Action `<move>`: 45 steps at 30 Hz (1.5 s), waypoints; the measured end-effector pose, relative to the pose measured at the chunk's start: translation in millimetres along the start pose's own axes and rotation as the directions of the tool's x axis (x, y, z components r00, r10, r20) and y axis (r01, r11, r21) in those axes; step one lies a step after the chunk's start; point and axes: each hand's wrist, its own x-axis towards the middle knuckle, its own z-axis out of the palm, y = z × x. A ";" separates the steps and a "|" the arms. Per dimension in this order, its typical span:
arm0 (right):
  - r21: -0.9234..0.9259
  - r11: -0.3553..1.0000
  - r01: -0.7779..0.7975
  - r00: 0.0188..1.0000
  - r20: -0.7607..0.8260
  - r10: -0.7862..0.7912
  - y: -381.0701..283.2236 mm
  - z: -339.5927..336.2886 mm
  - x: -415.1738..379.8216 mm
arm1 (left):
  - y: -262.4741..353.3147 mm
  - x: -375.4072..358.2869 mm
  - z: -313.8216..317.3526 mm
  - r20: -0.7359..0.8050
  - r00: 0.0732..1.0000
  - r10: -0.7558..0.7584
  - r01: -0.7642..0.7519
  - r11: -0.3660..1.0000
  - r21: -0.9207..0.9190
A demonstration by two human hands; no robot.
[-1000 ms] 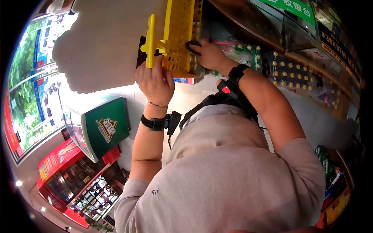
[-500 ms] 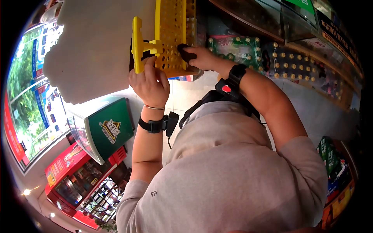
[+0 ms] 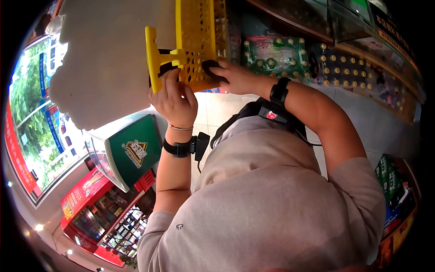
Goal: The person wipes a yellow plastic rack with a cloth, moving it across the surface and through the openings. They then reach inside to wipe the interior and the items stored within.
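A yellow plastic rack [image 3: 195,27] with round holes stands at the top middle, partly cut off by the view's edge. From its near end sticks out a yellow T-shaped bracket [image 3: 152,56]. My left hand [image 3: 174,102] is closed at the bracket's lower end; its fingertips are partly hidden. In my right hand [image 3: 240,79] is a dark, soft-looking cloth [image 3: 211,68], pressed against the perforated side of the rack near its lower corner. Something black shows behind the bracket, too covered to name.
A large pale panel with a scalloped edge [image 3: 104,59] lies left of the rack. Shrink-wrapped bottle packs [image 3: 276,56] stand on the floor at right, by a glass counter [image 3: 353,27]. A green-sided freezer [image 3: 133,152] and a red drinks cabinet [image 3: 95,204] stand at lower left.
My right hand and the cloth have slid slightly down and left along the rack. The bracket appears a little lower and further left, and the whole view has shifted slightly.
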 end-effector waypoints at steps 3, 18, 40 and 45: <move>-0.418 0.906 -0.067 0.992 0.066 0.104 -6.6 -22.4 4.2 | 0.0 -0.7 0.3 -0.008 1.000 0.006 -0.006 1.000 0.006; -0.187 0.954 -0.235 0.966 0.061 0.250 -9.8 -34.8 12.6 | 2.6 0.1 -2.7 0.035 0.999 -0.007 0.006 1.000 0.025; 0.687 0.450 -0.571 0.819 0.445 0.361 44.2 -28.5 -20.0 | 3.5 -0.4 -1.3 0.014 0.999 -0.029 0.028 0.999 0.046; 0.076 0.963 -0.258 0.960 0.131 0.247 36.4 -38.2 -26.8 | 5.3 -0.6 -3.1 0.035 0.997 -0.064 0.062 0.997 0.043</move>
